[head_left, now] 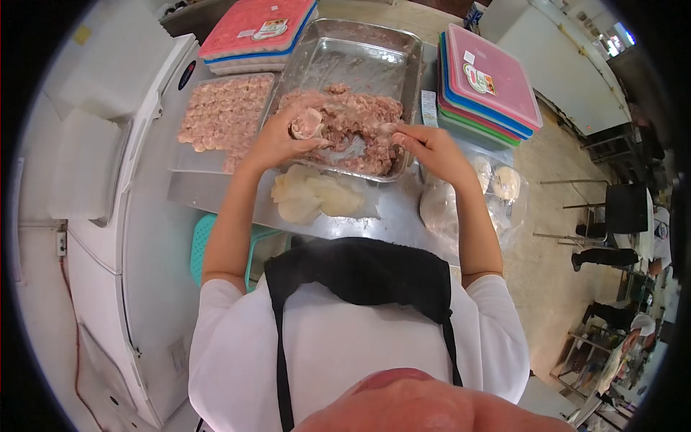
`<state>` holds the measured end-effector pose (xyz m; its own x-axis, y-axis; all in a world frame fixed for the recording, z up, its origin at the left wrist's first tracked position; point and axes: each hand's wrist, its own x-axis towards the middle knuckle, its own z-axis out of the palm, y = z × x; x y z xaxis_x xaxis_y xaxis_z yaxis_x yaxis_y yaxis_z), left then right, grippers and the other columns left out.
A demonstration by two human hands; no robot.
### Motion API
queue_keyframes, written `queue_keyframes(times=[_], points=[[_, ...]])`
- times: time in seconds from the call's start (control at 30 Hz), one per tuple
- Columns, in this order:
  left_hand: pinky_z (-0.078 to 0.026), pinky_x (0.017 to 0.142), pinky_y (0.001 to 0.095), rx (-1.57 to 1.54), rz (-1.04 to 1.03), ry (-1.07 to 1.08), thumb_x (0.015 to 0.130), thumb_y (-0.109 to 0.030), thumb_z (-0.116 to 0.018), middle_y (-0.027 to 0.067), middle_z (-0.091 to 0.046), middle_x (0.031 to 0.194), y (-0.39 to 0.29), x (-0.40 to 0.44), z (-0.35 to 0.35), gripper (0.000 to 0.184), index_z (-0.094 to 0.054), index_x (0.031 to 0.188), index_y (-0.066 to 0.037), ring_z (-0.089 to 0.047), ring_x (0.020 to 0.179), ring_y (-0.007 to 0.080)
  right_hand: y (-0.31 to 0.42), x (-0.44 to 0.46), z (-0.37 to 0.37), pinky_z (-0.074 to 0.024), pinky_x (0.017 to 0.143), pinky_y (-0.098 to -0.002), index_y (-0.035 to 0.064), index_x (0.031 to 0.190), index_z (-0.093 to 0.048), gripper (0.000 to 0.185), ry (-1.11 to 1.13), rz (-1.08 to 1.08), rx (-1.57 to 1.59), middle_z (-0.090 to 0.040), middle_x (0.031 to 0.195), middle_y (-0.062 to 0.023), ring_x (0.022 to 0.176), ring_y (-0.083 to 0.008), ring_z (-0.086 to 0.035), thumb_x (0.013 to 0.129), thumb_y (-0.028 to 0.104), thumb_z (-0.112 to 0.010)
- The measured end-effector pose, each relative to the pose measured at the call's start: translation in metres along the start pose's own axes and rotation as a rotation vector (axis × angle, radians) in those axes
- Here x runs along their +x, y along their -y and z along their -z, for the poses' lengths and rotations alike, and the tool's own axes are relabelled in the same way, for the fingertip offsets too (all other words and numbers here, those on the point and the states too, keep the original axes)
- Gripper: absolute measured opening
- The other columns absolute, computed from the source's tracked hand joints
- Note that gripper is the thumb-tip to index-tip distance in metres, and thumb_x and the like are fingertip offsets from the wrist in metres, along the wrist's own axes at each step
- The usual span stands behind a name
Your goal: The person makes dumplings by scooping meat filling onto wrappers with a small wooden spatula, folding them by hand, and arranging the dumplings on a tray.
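Note:
My left hand [277,140] is closed around a dumpling [308,124], a thin wrapper cupped about pink meat filling. It is held over the near left part of a metal tray [412,65]. Ground meat [360,119] lies heaped in the tray's near half. At the tray's right side, my right hand [439,151] has its fingers pinched together beside the meat; what they grip is too small and blurred to name. A loose pile of pale round wrappers [313,196] rests on the metal table [345,229], between the tray and my apron.
Left of the tray, a plastic tray holds rows of formed dumplings [223,111]. Behind it stand stacked red-lidded containers [255,29]. Coloured lidded containers [489,79] are piled at right, above bagged pale dough-like rounds [497,191]. A teal basket [205,248] sits below the table; people work far right.

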<state>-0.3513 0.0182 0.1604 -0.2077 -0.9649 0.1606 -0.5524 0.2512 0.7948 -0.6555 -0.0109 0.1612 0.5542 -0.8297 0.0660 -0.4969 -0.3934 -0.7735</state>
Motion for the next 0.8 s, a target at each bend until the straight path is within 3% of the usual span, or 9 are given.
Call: queue_keyframes(times=[0.17,0.2,0.3,0.43,0.53,0.63,0.73,0.8], points=[[-0.042,0.094,0.0354,0.064,-0.175,0.109,0.071,-0.024,-0.076,0.017,-0.062,0.112,0.002,0.0,0.002,0.046,-0.063,0.111,-0.005,-0.057,0.107,0.0287,0.017,0.003,-0.026,-0.048,0.079,-0.034,0.0047,0.111,-0.063,0.027,0.12,0.15,-0.077,-0.066,0.1,-0.0163,0.09,-0.0304,-0.063,0.09,0.021,-0.06],[-0.042,0.094,0.0353,0.022,-0.163,0.093,0.071,-0.024,-0.076,0.0167,-0.062,0.112,0.011,0.0,-0.001,0.045,-0.063,0.109,-0.004,-0.058,0.107,0.0287,0.019,0.005,-0.017,-0.0487,0.075,-0.0369,0.0052,0.107,-0.065,0.025,0.021,0.238,-0.26,-0.065,0.098,-0.0152,0.085,-0.0328,-0.062,0.088,0.021,-0.061],[-0.043,0.092,0.0347,-0.049,-0.095,0.117,0.072,-0.024,-0.075,0.0151,-0.062,0.11,0.025,0.001,0.007,0.042,-0.063,0.107,-0.004,-0.058,0.104,0.0276,0.08,-0.01,-0.018,-0.0485,0.071,-0.0408,0.0063,0.104,-0.065,0.023,-0.143,0.08,-0.503,-0.064,0.096,-0.0135,0.082,-0.0345,-0.061,0.087,0.022,-0.061],[-0.044,0.089,0.0334,-0.027,-0.115,0.168,0.071,-0.024,-0.077,0.0122,-0.062,0.107,0.018,-0.009,0.027,0.043,-0.063,0.106,-0.005,-0.058,0.1,0.0235,0.086,-0.007,-0.045,-0.048,0.069,-0.0419,0.0079,0.106,-0.064,0.025,-0.113,0.125,-0.528,-0.064,0.092,-0.0126,0.08,-0.0344,-0.061,0.088,0.023,-0.059],[-0.046,0.082,0.0328,-0.296,-0.069,0.174,0.07,-0.028,-0.079,0.009,-0.063,0.095,0.033,-0.024,0.043,0.045,-0.063,0.105,-0.004,-0.059,0.089,0.0193,0.111,-0.004,-0.033,-0.048,0.071,-0.0417,0.0076,0.108,-0.063,0.026,-0.141,0.117,-0.471,-0.064,0.091,-0.0157,0.083,-0.0357,-0.06,0.089,0.025,-0.058],[-0.048,0.073,0.0322,-0.237,0.165,0.161,0.07,-0.031,-0.08,0.0061,-0.064,0.084,0.027,-0.046,0.074,0.045,-0.062,0.102,-0.005,-0.059,0.078,0.0165,0.126,0.004,-0.074,-0.049,0.07,-0.0442,0.0084,0.106,-0.063,0.027,-0.157,0.221,-0.364,-0.065,0.089,-0.0146,0.083,-0.0353,-0.062,0.091,0.029,-0.055],[-0.048,0.068,0.0314,-0.142,0.144,0.119,0.07,-0.034,-0.08,0.0041,-0.063,0.074,0.053,-0.057,0.099,0.048,-0.062,0.102,-0.004,-0.058,0.072,0.0162,0.137,0.017,-0.119,-0.048,0.074,-0.0448,0.007,0.111,-0.058,0.031,-0.062,0.099,-0.381,-0.065,0.093,-0.0177,0.088,-0.0371,-0.061,0.093,0.031,-0.052],[-0.048,0.07,0.031,-0.094,0.146,0.079,0.07,-0.035,-0.08,0.0061,-0.064,0.081,0.077,-0.067,0.118,0.05,-0.062,0.104,-0.004,-0.059,0.075,0.0163,0.141,0.026,-0.138,-0.0472,0.075,-0.0441,0.0053,0.109,-0.058,0.029,-0.104,0.143,-0.322,-0.063,0.092,-0.0212,0.088,-0.0386,-0.06,0.094,0.029,-0.05]])
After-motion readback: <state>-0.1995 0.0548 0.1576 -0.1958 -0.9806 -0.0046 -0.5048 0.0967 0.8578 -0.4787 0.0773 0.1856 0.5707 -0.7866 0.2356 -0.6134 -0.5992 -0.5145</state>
